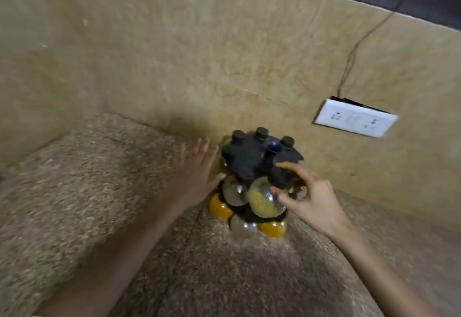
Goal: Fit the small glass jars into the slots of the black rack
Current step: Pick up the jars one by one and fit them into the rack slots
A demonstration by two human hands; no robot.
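Note:
A black rack (252, 159) with a central knob stands on the speckled counter near the wall. Several small glass jars with black caps sit in its slots, some holding orange powder (219, 208), others pale contents. My right hand (306, 196) pinches the black cap of a jar of yellowish spice (262, 200) at the rack's front, thumb and fingers around the cap. My left hand (199, 172) lies flat with fingers spread against the rack's left side, thumb touching a jar. The frame is blurred.
The counter (99, 191) meets a beige stone wall (199, 54) right behind the rack. A white socket plate (355, 118) with a wire running up from it is fixed to the wall at the right.

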